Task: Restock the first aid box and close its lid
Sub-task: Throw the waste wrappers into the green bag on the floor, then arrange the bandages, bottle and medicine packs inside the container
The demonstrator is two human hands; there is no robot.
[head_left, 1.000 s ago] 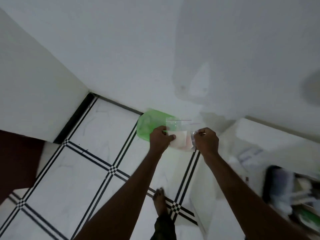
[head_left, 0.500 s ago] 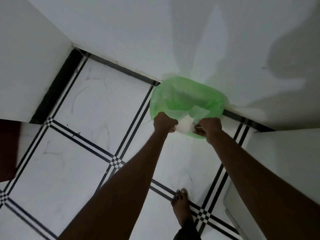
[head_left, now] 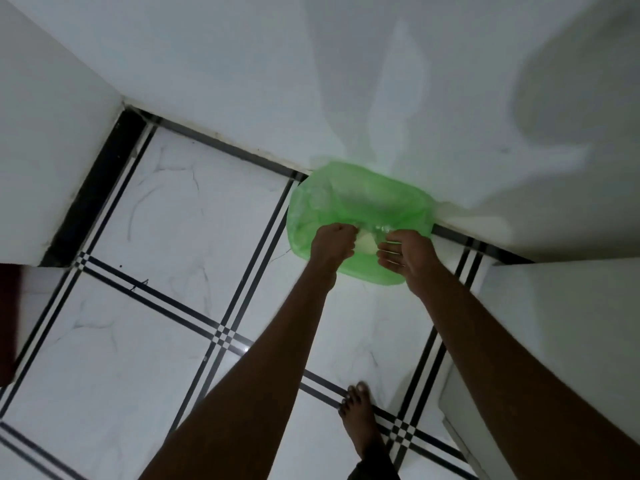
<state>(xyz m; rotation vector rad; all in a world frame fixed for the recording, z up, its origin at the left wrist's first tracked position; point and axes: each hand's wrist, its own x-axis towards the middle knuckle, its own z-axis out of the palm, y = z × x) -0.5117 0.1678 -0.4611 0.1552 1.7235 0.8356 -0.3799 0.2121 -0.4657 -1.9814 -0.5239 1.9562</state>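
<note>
A bin lined with a green plastic bag [head_left: 360, 202] stands on the floor against the wall. Both my hands hover over its near rim. My left hand [head_left: 333, 243] is closed on a clear plastic pouch [head_left: 367, 241] with something pale inside. My right hand [head_left: 405, 255] is right beside the pouch with its fingers loosened and apart, barely touching it. The first aid box is not in view.
White marble floor tiles with black stripe borders [head_left: 221, 334] spread below. A white wall [head_left: 311, 81] runs behind the bin. A white cabinet or counter [head_left: 554, 323] stands at the right. My bare foot [head_left: 360, 420] is on the floor near the bottom.
The view swung down and left toward the bin. Both hands carried the pouch over the green bag. My right hand's fingers have opened off the pouch.
</note>
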